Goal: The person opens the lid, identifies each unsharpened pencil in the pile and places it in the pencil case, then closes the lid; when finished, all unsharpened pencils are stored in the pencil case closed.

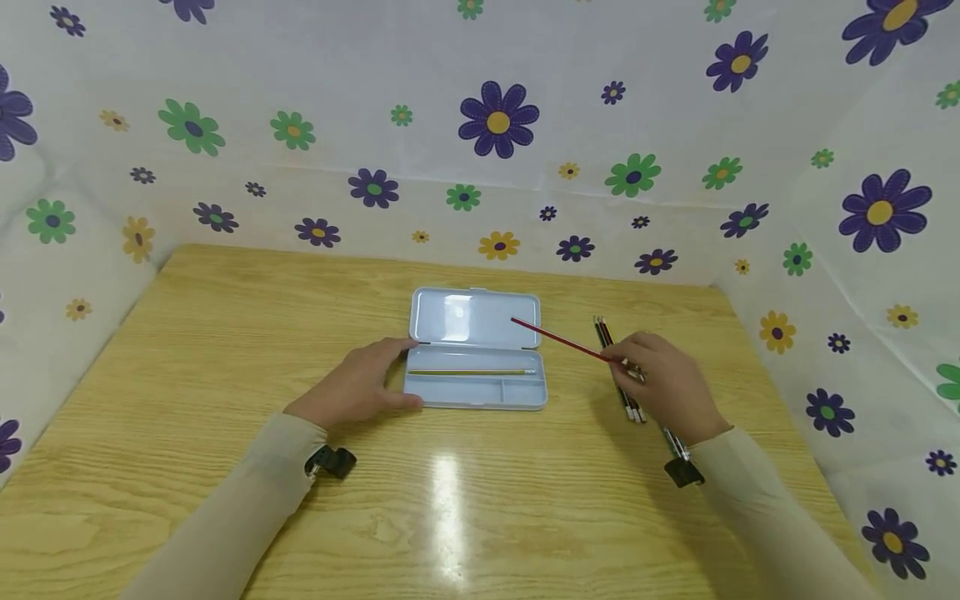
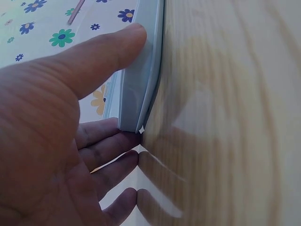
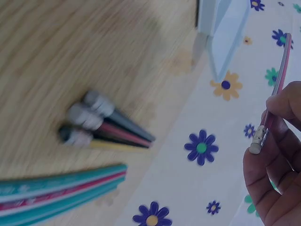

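Red and slim, the pencil (image 1: 558, 338) our right hand (image 1: 667, 379) pinches near one end points toward the open pale-blue plastic case (image 1: 457, 392) our half-spread left hand (image 1: 356, 383) grips, though a weak pinch could drop the pencil.

Glossy wood-grain table (image 1: 360, 525), bright light reflection (image 1: 447, 517); white flower-print sheeting (image 1: 431, 150) behind, both sides

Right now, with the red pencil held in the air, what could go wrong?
The red pencil is pinched near its eraser end, so its long free length might tilt or bump the open lid. The right hand could brush the dark pencils near it and scatter them.
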### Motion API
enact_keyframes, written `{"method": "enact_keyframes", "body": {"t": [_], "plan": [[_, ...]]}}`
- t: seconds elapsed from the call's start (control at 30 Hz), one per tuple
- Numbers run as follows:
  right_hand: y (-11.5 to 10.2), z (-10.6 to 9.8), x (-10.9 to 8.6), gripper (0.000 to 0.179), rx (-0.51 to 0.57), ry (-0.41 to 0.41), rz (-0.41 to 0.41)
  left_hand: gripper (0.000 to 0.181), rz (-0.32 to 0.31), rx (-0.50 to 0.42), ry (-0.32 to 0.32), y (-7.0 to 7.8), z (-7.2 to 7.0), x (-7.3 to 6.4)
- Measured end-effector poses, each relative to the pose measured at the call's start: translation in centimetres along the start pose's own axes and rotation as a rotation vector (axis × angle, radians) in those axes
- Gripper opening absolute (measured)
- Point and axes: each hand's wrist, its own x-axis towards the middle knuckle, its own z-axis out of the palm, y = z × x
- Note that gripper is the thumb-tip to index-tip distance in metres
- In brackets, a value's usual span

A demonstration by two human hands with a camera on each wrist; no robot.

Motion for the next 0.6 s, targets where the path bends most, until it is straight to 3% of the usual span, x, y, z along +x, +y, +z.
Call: {"method": "enact_keyframes", "body": {"t": [0.4,0.6], "plan": [[-3.2,2.3,3.7,0.016,0.057,0.025,-0.174,0.094,0.006,-0.02,0.002,0.2,0.0,-0.2],[-4.5,3.7,4.9,0.017,0.092,-0.064,-0.18,0.094,0.001,-0.001,0.009,0.3,-0.2,-0.2]]}}
